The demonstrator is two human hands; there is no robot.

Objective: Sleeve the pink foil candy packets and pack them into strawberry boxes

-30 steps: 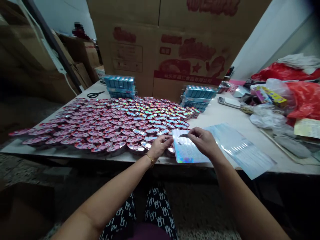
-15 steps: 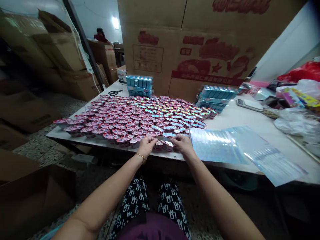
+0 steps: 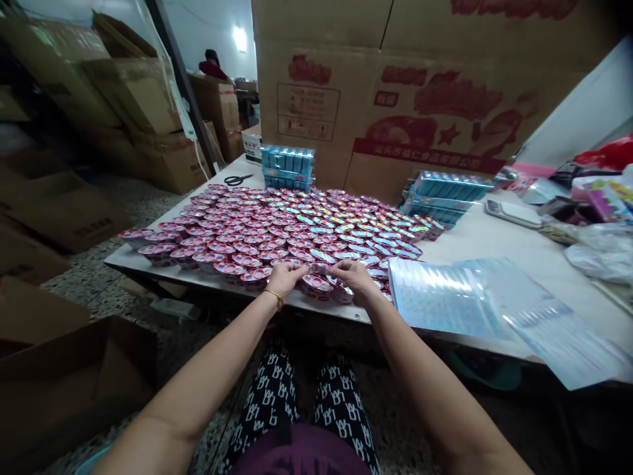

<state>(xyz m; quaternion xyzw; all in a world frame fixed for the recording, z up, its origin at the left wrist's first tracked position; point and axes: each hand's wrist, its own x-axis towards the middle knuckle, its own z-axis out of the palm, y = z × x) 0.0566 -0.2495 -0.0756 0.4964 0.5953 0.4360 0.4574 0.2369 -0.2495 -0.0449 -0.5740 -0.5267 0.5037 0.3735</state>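
Several rows of small cups [image 3: 257,241] with pink and red printed lids cover the table. Many lids on the right carry shiny rainbow film. Between both hands, a small shiny sticker [image 3: 319,268] is stretched over the front cups. My left hand [image 3: 284,280] pinches its left end and my right hand [image 3: 357,278] its right end. Just below them sits a front cup [image 3: 317,285], its lid facing up. Right of my right hand lie shiny film sticker sheets [image 3: 440,293], one overlapping another and hanging past the table edge.
Blue wrapped packs [image 3: 287,168] and more blue packs [image 3: 448,196] stand behind the cups, before a large carton [image 3: 316,99]. Scissors [image 3: 237,179] lie back left, a scale [image 3: 513,212] at right. Cartons [image 3: 143,158] fill the left floor; a person [image 3: 212,66] is far back.
The view has shifted slightly, so the table appears further right. Both hands have come a little closer together, with the sticker still between them over the front cups.
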